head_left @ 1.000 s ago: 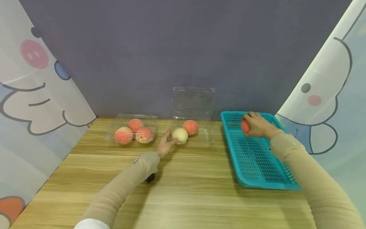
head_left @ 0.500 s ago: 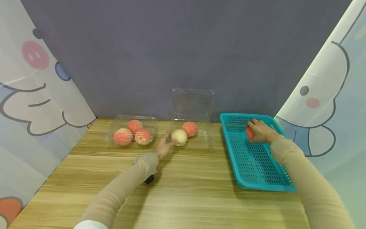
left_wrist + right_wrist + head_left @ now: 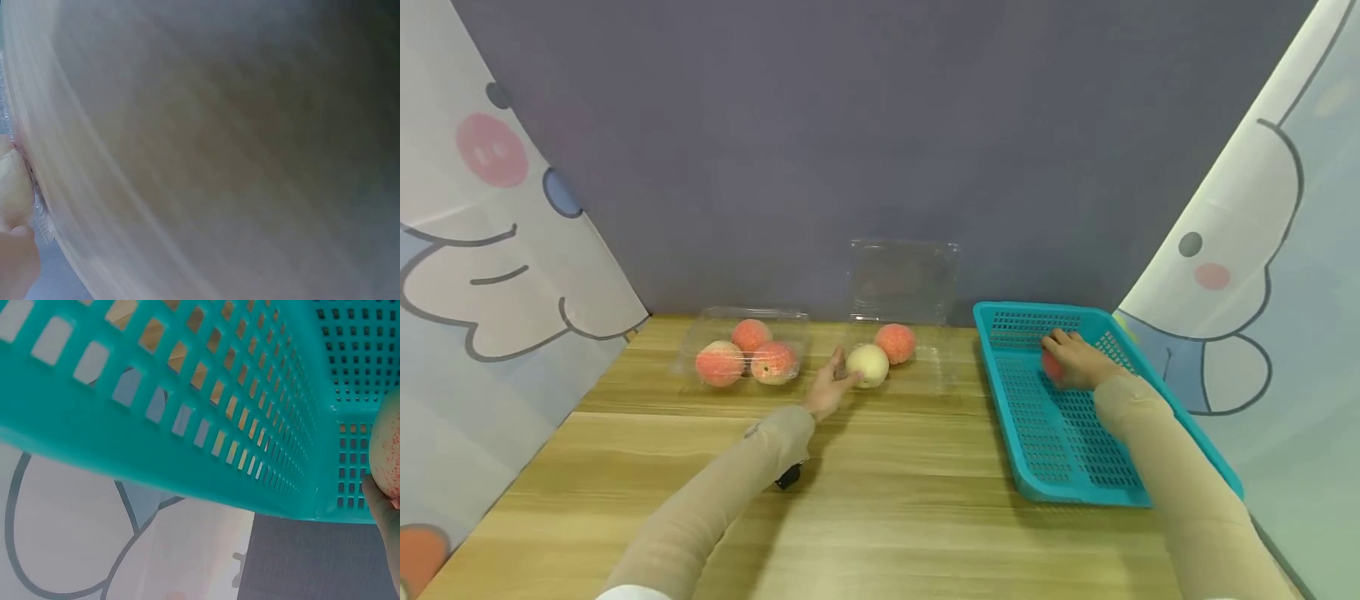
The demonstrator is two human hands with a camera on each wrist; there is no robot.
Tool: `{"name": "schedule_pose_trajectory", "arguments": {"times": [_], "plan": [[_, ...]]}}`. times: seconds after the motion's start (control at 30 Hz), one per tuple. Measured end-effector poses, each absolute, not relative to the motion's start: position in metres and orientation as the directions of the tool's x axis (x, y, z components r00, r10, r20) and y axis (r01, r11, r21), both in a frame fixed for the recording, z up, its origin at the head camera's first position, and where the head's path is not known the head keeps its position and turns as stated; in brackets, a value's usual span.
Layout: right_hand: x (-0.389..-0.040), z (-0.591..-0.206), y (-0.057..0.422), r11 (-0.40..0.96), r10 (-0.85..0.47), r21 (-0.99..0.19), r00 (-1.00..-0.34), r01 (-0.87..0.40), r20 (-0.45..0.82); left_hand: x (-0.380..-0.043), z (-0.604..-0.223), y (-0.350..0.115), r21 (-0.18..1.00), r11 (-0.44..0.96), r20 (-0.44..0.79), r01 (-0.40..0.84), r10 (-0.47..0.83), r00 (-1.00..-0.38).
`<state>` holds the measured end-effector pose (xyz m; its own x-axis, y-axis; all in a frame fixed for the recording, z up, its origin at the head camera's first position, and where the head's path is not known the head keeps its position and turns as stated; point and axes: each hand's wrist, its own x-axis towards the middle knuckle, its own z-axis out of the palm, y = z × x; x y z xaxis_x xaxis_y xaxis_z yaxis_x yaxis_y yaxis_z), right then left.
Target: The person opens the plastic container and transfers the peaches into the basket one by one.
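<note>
My left hand [image 3: 826, 392] holds a pale yellow peach [image 3: 868, 366] from its left side, thumb at the front. The peach sits in a clear plastic clamshell box [image 3: 931, 358] whose lid [image 3: 904, 279] stands up; behind it lies a red peach [image 3: 896, 343]. In the left wrist view, a thumb [image 3: 17, 259] lies against the pale peach [image 3: 14, 187], and a blurred sleeve fills most of the frame. My right hand [image 3: 1081, 363] grips another reddish peach [image 3: 1052, 367] low inside the turquoise basket [image 3: 1026, 467]. Part of that peach [image 3: 389, 447] shows in the right wrist view.
To the left, a second clear box [image 3: 700, 329] with its lid down holds three red and yellow peaches [image 3: 773, 363]. Boxes and basket stand on a wooden table [image 3: 910, 500]. A grey wall [image 3: 880, 125] rises behind, with cartoon-printed curtains [image 3: 1232, 275] at both sides.
My right hand has lowered its peach deeper into the basket. The left hand stays at the pale peach. The whole head view has shifted slightly.
</note>
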<state>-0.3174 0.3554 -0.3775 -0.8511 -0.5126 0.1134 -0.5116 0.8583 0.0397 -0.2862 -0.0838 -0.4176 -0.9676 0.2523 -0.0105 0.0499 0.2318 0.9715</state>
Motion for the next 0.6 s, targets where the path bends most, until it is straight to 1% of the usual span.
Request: {"name": "schedule_pose_trajectory", "arguments": {"times": [0.2,0.27,0.4,0.6], "plan": [[-0.326,-0.386,0.351,0.869,-0.495,0.059,-0.867,-0.492,0.064,-0.299,-0.442,-0.092,0.96,0.268,0.014,0.079,0.238,-0.971],[-0.327,-0.387,0.352,0.879,-0.477,0.048,-0.877,-0.475,0.054,-0.3,-0.442,-0.091,0.961,0.27,0.001,0.064,0.229,-0.973],[-0.326,-0.39,0.357,0.891,-0.454,0.033,-0.889,-0.452,0.056,-0.303,-0.442,-0.088,0.963,0.259,0.009,0.074,0.244,-0.97],[-0.326,-0.391,0.358,0.897,-0.443,0.026,-0.895,-0.442,0.062,-0.305,-0.443,-0.087,0.964,0.252,0.015,0.081,0.252,-0.968]]}}
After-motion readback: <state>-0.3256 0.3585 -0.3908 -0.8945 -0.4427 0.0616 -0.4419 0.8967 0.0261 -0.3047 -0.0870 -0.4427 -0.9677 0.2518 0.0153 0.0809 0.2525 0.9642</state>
